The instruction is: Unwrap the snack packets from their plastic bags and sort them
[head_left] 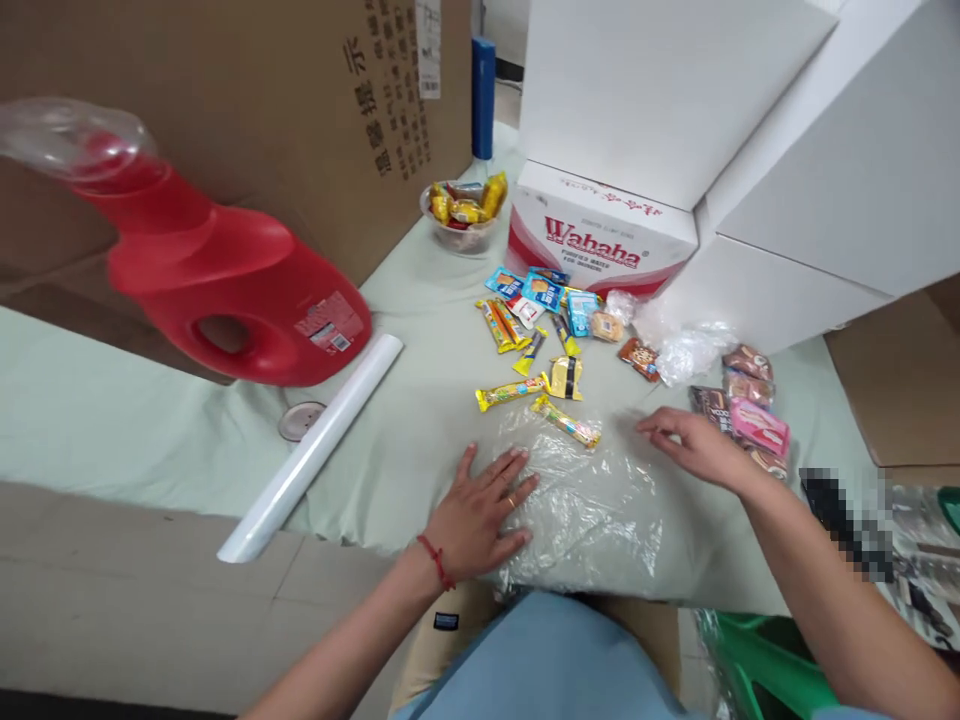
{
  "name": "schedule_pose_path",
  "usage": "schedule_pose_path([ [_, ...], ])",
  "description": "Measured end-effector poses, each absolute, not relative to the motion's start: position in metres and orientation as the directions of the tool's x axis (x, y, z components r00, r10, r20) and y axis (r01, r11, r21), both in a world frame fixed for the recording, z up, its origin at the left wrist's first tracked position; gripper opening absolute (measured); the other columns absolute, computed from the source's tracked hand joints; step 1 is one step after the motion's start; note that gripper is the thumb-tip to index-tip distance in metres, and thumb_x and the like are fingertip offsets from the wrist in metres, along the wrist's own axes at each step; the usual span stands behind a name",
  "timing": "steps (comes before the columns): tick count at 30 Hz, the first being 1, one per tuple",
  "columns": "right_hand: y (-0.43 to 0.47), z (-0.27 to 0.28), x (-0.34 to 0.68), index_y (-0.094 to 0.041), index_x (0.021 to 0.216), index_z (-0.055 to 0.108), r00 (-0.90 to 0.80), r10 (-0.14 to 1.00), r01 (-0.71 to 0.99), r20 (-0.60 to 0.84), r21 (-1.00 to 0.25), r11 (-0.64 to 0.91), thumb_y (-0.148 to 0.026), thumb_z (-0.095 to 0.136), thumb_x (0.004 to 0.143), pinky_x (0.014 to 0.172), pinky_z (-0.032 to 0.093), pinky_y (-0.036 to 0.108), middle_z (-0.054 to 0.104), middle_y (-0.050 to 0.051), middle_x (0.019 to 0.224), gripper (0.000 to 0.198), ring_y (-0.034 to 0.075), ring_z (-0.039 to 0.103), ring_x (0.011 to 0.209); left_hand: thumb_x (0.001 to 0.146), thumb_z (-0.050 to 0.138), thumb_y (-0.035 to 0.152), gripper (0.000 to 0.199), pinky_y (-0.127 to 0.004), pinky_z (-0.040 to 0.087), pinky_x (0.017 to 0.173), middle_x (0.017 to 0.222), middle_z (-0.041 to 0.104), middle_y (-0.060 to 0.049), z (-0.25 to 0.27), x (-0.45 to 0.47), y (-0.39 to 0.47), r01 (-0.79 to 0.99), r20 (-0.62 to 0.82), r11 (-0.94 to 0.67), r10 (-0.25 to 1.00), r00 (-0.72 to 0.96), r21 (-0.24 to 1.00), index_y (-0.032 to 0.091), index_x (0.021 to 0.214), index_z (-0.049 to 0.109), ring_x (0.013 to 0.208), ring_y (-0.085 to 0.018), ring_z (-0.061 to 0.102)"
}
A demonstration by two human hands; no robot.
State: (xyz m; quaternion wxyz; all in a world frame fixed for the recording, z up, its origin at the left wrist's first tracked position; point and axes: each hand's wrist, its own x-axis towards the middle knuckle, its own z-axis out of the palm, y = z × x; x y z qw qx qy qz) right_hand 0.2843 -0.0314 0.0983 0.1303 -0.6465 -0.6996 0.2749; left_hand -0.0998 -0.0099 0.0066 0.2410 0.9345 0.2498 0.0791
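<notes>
A clear plastic bag [592, 510] lies flat on the pale green cloth [405, 420] in front of me. My left hand [480, 515] presses flat on the bag's left edge, fingers spread, a red cord on the wrist. My right hand [694, 443] rests at the bag's upper right corner, fingers loosely bent, touching the film. A long wrapped snack [566, 422] lies on the bag's far edge, a yellow bar [511, 392] just beyond it. Several more wrapped snacks [544, 305] are scattered further back.
A red detergent jug [225, 280] lies on its side at left, beside a white roll [315, 445]. A bowl of snacks [461, 215] stands by a Wahaha carton [600, 235]. Brown and pink packets [746, 405] sit near crumpled plastic [686, 350]. White boxes [787, 150] stack behind.
</notes>
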Motion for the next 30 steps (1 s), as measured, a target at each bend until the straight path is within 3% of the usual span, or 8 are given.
schedule_pose_path([
  [3,0.065,0.104,0.243,-0.022,0.104,0.077,-0.224,0.965,0.915,-0.135,-0.370,0.161,-0.025,0.057,0.092,0.080,0.052,0.037,0.075,0.009,0.097,0.023,0.026,0.069,0.086,0.093,0.058,0.053,0.072,-0.068,-0.010,0.122,0.168,0.029,-0.012,0.005,-0.102,-0.011,0.416,0.048,-0.766,0.500,0.865,0.490,0.031,0.158,0.035,0.153,-0.034,0.032],
  [7,0.197,0.106,0.160,-0.015,0.121,0.069,-0.273,0.961,0.955,-0.035,-0.132,0.266,-0.023,0.057,0.094,0.090,0.049,0.043,0.067,0.018,0.122,0.030,0.035,0.061,0.113,0.093,0.059,0.048,0.072,-0.066,-0.001,0.125,0.167,0.031,-0.012,0.005,-0.104,-0.009,0.395,0.080,-0.777,0.492,0.867,0.490,0.030,0.158,0.035,0.152,-0.033,0.034],
  [10,0.283,0.100,0.104,-0.013,0.145,0.050,-0.277,0.954,0.951,0.114,-0.114,0.289,-0.017,0.052,0.096,0.100,0.047,0.043,0.054,0.018,0.144,0.049,0.033,0.052,0.128,0.090,0.061,0.046,0.075,-0.066,0.007,0.125,0.166,0.033,-0.011,0.006,-0.105,-0.006,0.389,0.083,-0.785,0.483,0.872,0.482,0.031,0.158,0.035,0.151,-0.032,0.037],
  [12,0.325,0.092,0.079,-0.010,0.150,0.042,-0.221,0.967,0.963,0.126,-0.128,0.237,-0.010,0.046,0.096,0.104,0.046,0.042,0.050,0.018,0.148,0.054,0.031,0.048,0.132,0.090,0.060,0.046,0.075,-0.066,0.008,0.126,0.164,0.036,-0.010,0.005,-0.105,-0.006,0.390,0.092,-0.789,0.485,0.870,0.475,0.031,0.158,0.035,0.150,-0.032,0.038],
  [15,0.358,0.078,0.063,-0.008,0.147,0.046,-0.106,0.990,0.981,0.096,-0.152,0.120,-0.003,0.033,0.098,0.101,0.047,0.038,0.052,0.018,0.143,0.051,0.028,0.052,0.126,0.091,0.057,0.046,0.071,-0.064,0.006,0.127,0.163,0.040,-0.010,0.001,-0.105,-0.005,0.397,0.112,-0.788,0.499,0.859,0.471,0.030,0.158,0.037,0.150,-0.031,0.039],
  [24,0.259,0.069,0.062,-0.023,0.127,0.063,-0.137,0.985,0.983,0.101,-0.110,0.148,-0.028,0.028,0.109,0.080,0.046,0.032,0.063,0.010,0.124,0.040,0.025,0.063,0.097,0.094,0.055,0.044,0.065,-0.059,-0.009,0.127,0.167,0.032,-0.010,0.000,-0.104,-0.004,0.379,0.140,-0.819,0.476,0.868,0.431,0.028,0.155,0.041,0.152,-0.028,0.034],
  [27,0.189,0.068,0.058,-0.029,0.125,0.066,-0.161,0.982,0.967,0.096,-0.185,0.177,-0.033,0.032,0.109,0.078,0.045,0.030,0.065,0.006,0.123,0.038,0.024,0.063,0.100,0.096,0.053,0.045,0.061,-0.055,-0.014,0.126,0.166,0.034,-0.009,0.001,-0.103,-0.004,0.393,0.157,-0.831,0.482,0.862,0.395,0.028,0.154,0.043,0.152,-0.027,0.034],
  [30,0.126,0.066,0.058,-0.030,0.121,0.070,-0.122,0.982,0.910,0.144,-0.378,0.168,-0.032,0.040,0.107,0.081,0.045,0.029,0.067,0.005,0.122,0.033,0.021,0.063,0.103,0.097,0.052,0.046,0.060,-0.050,-0.020,0.124,0.164,0.039,-0.008,-0.001,-0.102,-0.005,0.400,0.172,-0.848,0.477,0.862,0.348,0.027,0.153,0.044,0.152,-0.025,0.035],
])
